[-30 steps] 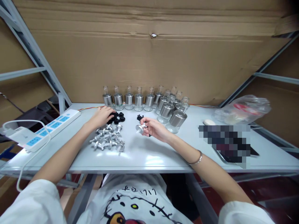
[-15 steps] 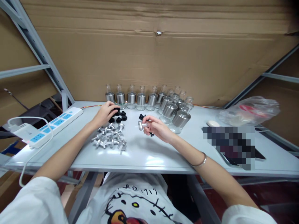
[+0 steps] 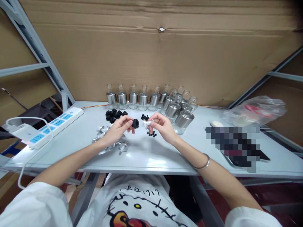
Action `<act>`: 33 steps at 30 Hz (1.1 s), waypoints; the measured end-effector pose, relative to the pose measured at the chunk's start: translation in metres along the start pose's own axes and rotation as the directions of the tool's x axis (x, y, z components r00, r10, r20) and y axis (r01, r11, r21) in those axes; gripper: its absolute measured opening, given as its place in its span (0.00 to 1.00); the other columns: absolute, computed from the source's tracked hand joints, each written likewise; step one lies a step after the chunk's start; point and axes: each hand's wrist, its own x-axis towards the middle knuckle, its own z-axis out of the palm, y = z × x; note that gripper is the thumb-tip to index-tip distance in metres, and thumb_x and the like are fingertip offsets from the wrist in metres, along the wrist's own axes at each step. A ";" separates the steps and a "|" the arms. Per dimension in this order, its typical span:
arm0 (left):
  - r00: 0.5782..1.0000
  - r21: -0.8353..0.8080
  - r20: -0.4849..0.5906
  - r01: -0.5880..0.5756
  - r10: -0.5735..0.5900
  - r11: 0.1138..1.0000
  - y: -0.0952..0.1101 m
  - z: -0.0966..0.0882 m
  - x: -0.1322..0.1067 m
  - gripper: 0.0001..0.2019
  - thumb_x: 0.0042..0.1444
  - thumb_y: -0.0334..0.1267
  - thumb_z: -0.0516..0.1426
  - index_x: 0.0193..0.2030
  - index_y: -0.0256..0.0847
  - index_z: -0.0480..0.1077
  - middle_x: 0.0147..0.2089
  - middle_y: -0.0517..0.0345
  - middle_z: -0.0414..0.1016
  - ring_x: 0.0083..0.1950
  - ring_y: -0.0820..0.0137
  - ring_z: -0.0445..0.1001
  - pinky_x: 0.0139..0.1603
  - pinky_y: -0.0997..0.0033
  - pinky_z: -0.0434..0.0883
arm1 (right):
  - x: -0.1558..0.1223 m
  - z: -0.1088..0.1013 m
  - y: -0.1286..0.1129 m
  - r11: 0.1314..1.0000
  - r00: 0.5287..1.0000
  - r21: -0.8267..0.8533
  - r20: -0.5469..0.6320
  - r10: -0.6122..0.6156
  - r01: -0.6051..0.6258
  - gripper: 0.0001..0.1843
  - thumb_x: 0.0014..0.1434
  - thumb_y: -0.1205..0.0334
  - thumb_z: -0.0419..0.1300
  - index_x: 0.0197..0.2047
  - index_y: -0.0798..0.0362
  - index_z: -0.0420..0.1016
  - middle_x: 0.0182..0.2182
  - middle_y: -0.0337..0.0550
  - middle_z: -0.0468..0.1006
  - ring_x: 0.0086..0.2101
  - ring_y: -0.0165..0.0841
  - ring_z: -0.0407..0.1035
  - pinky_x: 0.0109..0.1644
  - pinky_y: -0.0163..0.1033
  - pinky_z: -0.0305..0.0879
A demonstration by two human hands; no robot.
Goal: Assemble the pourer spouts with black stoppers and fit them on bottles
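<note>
My left hand (image 3: pixel 122 126) pinches a round black ring-shaped cap (image 3: pixel 135 123) between thumb and fingers. Facing it across a small gap, my right hand (image 3: pixel 162 125) grips a silver metal piece with a disc and a stem (image 3: pixel 145 124), disc toward the cap. Beyond my left hand lies a cluster of black caps (image 3: pixel 113 115). Partly hidden under my left wrist is a heap of silver disc-and-stem pieces (image 3: pixel 123 146). Small black parts lie in two groups by my right hand: one group behind the fingers (image 3: pixel 145 117), another group in front (image 3: pixel 151 134).
Several glass bottles with metal sleeves (image 3: pixel 143 100) stand along the back and right of the white table (image 3: pixel 78 151). A power strip (image 3: pixel 56 127) lies at left. At right are a white oval object (image 3: pixel 216 124), a blurred dark item (image 3: pixel 234 148) and a plastic bag (image 3: pixel 255 108).
My left hand has moved right and toward me from the cap cluster, bringing a black cap with it. My right hand keeps the silver piece and has shifted only slightly.
</note>
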 end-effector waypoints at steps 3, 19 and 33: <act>1.000 -0.075 0.026 0.019 -0.018 0.997 0.003 0.002 -0.002 0.22 0.51 0.57 0.60 0.36 0.37 0.66 0.30 0.61 0.72 0.30 0.73 0.72 0.34 0.73 0.66 | -0.001 0.003 -0.003 1.000 1.000 0.012 0.002 -0.005 0.005 0.14 0.54 0.53 0.64 0.33 0.54 0.67 0.19 0.36 0.75 0.21 0.29 0.69 0.30 0.37 0.66; 0.999 -0.189 0.049 0.013 -0.004 0.982 0.003 0.003 -0.006 0.19 0.45 0.38 0.67 0.39 0.38 0.64 0.35 0.60 0.74 0.34 0.72 0.75 0.39 0.70 0.71 | -0.005 0.008 -0.004 0.976 0.995 -0.198 -0.037 -0.096 0.087 0.13 0.56 0.54 0.63 0.39 0.53 0.69 0.26 0.39 0.77 0.30 0.30 0.73 0.37 0.38 0.68; 0.999 -0.189 0.053 0.005 0.005 0.982 -0.004 -0.001 -0.003 0.17 0.47 0.42 0.66 0.40 0.37 0.67 0.36 0.59 0.75 0.33 0.71 0.76 0.42 0.68 0.71 | -0.006 0.001 -0.003 0.637 0.854 -0.580 0.241 -0.460 0.507 0.05 0.61 0.65 0.58 0.41 0.52 0.74 0.36 0.44 0.79 0.37 0.32 0.72 0.41 0.39 0.69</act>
